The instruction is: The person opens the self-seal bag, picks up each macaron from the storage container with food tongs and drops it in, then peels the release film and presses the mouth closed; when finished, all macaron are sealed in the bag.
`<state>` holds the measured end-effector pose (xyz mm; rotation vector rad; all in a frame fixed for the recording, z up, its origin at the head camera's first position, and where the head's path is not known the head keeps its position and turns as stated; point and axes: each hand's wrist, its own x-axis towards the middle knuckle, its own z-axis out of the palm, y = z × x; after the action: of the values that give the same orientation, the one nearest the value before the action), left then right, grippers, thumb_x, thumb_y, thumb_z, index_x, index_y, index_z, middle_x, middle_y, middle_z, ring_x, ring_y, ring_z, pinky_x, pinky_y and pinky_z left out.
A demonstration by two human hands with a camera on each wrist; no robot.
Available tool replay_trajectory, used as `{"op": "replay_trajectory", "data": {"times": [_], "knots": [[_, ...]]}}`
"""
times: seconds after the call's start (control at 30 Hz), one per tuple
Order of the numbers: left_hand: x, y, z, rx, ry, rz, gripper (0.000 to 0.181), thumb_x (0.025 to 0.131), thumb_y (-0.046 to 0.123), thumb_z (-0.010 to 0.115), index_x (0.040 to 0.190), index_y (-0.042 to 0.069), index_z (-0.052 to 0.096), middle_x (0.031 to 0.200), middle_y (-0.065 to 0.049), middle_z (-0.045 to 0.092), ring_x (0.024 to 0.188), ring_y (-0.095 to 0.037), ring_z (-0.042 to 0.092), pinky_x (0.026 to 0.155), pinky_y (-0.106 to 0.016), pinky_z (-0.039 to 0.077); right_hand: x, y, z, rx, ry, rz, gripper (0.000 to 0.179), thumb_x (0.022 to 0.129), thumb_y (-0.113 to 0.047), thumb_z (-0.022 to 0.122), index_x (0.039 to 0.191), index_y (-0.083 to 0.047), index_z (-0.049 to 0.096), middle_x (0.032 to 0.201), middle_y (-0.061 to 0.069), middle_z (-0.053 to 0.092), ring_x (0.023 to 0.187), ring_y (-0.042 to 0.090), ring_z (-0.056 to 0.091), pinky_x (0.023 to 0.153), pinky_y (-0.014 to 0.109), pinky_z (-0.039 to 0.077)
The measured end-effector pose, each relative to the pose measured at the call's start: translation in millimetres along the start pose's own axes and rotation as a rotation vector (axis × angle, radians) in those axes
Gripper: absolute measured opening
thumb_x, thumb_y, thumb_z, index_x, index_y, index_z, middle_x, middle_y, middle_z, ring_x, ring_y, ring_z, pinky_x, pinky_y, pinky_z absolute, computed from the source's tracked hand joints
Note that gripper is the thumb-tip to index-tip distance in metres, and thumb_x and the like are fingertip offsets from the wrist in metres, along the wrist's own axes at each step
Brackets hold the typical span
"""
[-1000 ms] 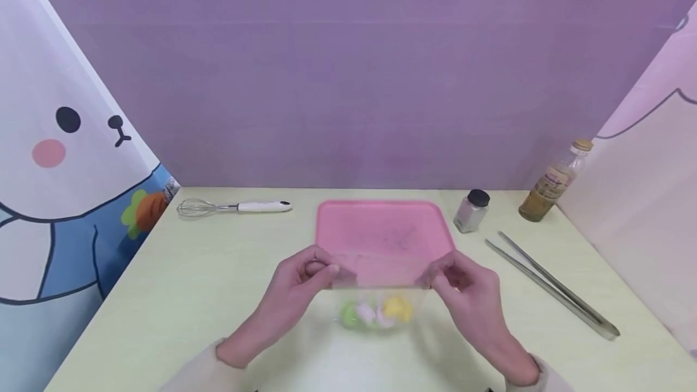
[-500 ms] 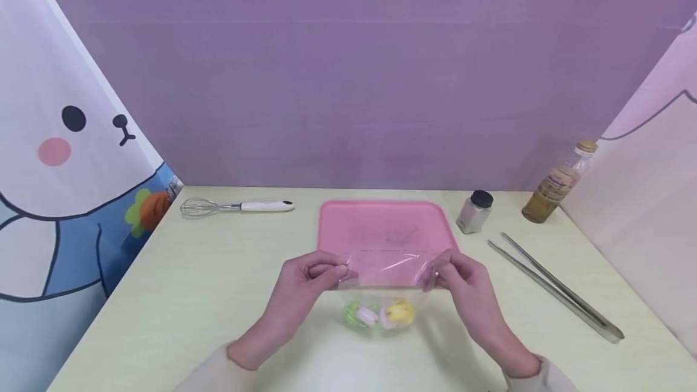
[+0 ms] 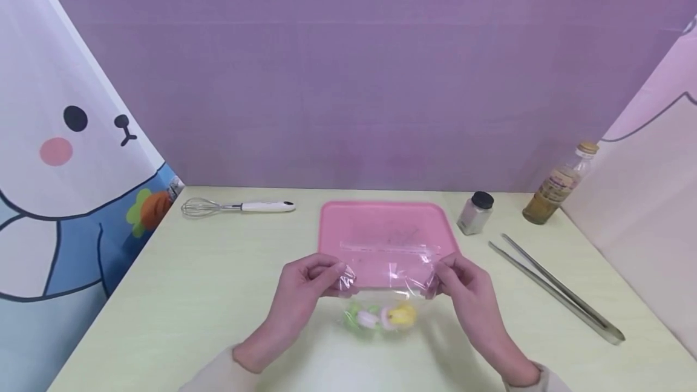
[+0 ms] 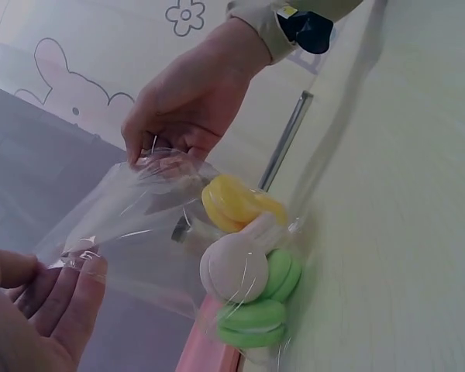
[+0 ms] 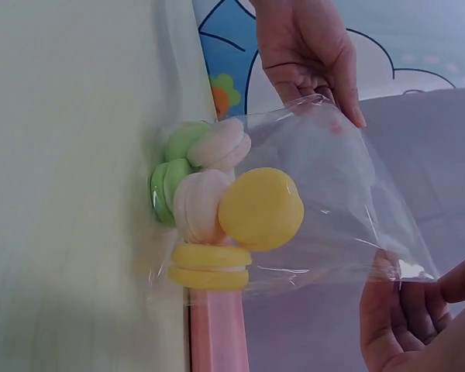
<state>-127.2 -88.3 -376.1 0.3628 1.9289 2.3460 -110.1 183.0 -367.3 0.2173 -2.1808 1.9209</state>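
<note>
A clear plastic bag (image 3: 389,268) is held up by its two sides near the top in the head view. On its left side, my left hand (image 3: 305,295) pinches the film between thumb and fingers. My right hand (image 3: 472,298) pinches the opposite side, so the film is spread between them. Several macarons lie at the bottom of the bag: yellow (image 5: 261,209), pale pink (image 4: 234,267) and green (image 4: 250,324). They hang low, close over the table surface. The upper edge of the bag stands above my fingers.
Behind the bag lies a pink tray (image 3: 381,213). A whisk (image 3: 239,206) is at the back left. To the right are a black-capped jar (image 3: 475,213), metal tongs (image 3: 558,289) and a corked bottle (image 3: 555,189). A purple curtain (image 3: 348,77) backs the table (image 3: 163,319).
The bag was blurred a second ago and now shows sharper, with its upper edge plainer above the hands. Both hands keep their hold, nearly in place. The whole view has shifted slightly.
</note>
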Motion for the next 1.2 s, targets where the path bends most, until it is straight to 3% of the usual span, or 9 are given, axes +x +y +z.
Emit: {"op": "replay_trajectory", "data": {"times": [0.13, 0.27, 0.4, 0.53, 0.6, 0.7, 0.8, 0.93, 1.2], "knots": [[-0.8, -0.7, 0.8, -0.024, -0.011, -0.002, 0.018, 0.096, 0.004, 0.068, 0.105, -0.011, 0.067, 0.094, -0.025, 0.073, 0.08, -0.029, 0.075, 0.078, -0.043, 0.06, 0.1, -0.1, 0.9, -0.022, 0.014, -0.03, 0.01, 0.103, 0.001, 0.055, 0.1, 0.01, 0.059, 0.081, 0.021, 0.067, 0.069, 0.025, 0.069, 0.064, 0.035, 0.06], [-1.2, -0.7, 1.8, -0.039, -0.032, -0.006, 0.02, 0.096, 0.006, 0.068, 0.106, -0.012, 0.067, 0.098, -0.029, 0.071, 0.081, -0.029, 0.075, 0.079, -0.043, 0.06, 0.7, -3.1, 3.1, -0.13, 0.059, -0.162, 0.017, 0.099, 0.005, 0.059, 0.116, 0.004, 0.056, 0.094, 0.016, 0.07, 0.082, 0.021, 0.071, 0.072, 0.029, 0.059], [-1.5, -0.1, 2.9, -0.026, -0.031, -0.011, 0.02, 0.097, 0.006, 0.068, 0.106, -0.011, 0.067, 0.099, -0.028, 0.072, 0.082, -0.029, 0.075, 0.079, -0.043, 0.06, 3.5, -8.7, 8.6, -0.312, 0.105, -0.424, 0.03, 0.093, 0.008, 0.064, 0.121, 0.001, 0.06, 0.109, 0.01, 0.069, 0.102, 0.014, 0.066, 0.09, 0.022, 0.051], [-2.3, 0.9, 3.1, -0.02, -0.03, -0.012, 0.022, 0.097, 0.007, 0.068, 0.108, -0.012, 0.067, 0.099, -0.024, 0.073, 0.082, -0.028, 0.075, 0.079, -0.043, 0.06, 9.7, -16.0, 24.2, -0.427, 0.127, -0.75, 0.023, 0.091, -0.004, 0.066, 0.113, 0.002, 0.068, 0.111, 0.013, 0.069, 0.108, 0.024, 0.062, 0.104, 0.028, 0.041], [-2.6, 1.5, 3.0, -0.025, -0.031, -0.009, 0.023, 0.097, 0.005, 0.068, 0.108, -0.014, 0.066, 0.098, -0.024, 0.073, 0.082, -0.028, 0.075, 0.079, -0.043, 0.06, 12.9, -19.6, 34.8, -0.464, 0.122, -0.889, 0.02, 0.094, -0.013, 0.064, 0.107, 0.001, 0.07, 0.109, 0.015, 0.069, 0.105, 0.031, 0.062, 0.105, 0.034, 0.039], [-3.0, 2.1, 2.7, -0.022, -0.024, -0.006, 0.021, 0.096, 0.004, 0.067, 0.108, -0.014, 0.066, 0.096, -0.024, 0.073, 0.08, -0.028, 0.075, 0.079, -0.042, 0.06, 16.2, -25.3, 49.2, -0.556, 0.111, -0.998, 0.024, 0.101, -0.023, 0.059, 0.102, -0.003, 0.072, 0.106, 0.014, 0.07, 0.101, 0.034, 0.063, 0.099, 0.042, 0.038], [-3.7, 2.5, 2.5, -0.01, -0.016, -0.003, 0.02, 0.096, 0.004, 0.068, 0.107, -0.012, 0.066, 0.093, -0.023, 0.073, 0.079, -0.028, 0.075, 0.079, -0.041, 0.06, 18.3, -29.8, 59.4, -0.651, 0.092, -1.041, 0.023, 0.102, -0.023, 0.057, 0.101, -0.007, 0.073, 0.105, 0.012, 0.071, 0.1, 0.034, 0.064, 0.094, 0.049, 0.038], [-4.6, 2.1, 3.1, -0.008, -0.016, 0.005, 0.017, 0.096, 0.005, 0.069, 0.106, -0.008, 0.068, 0.093, -0.023, 0.072, 0.08, -0.027, 0.075, 0.079, -0.041, 0.06, 19.9, -31.4, 66.7, -0.712, 0.034, -1.034, 0.017, 0.097, -0.016, 0.062, 0.105, -0.007, 0.074, 0.104, 0.011, 0.071, 0.099, 0.031, 0.065, 0.094, 0.054, 0.04], [-6.0, 0.7, 3.7, 0.014, -0.017, 0.02, 0.017, 0.095, 0.006, 0.069, 0.106, -0.009, 0.068, 0.095, -0.021, 0.072, 0.081, -0.022, 0.073, 0.081, -0.041, 0.06, 21.7, -22.1, 68.6, -0.703, -0.061, -0.886, 0.018, 0.086, -0.006, 0.073, 0.105, -0.007, 0.074, 0.099, 0.005, 0.07, 0.088, 0.023, 0.063, 0.079, 0.038, 0.049]]}}
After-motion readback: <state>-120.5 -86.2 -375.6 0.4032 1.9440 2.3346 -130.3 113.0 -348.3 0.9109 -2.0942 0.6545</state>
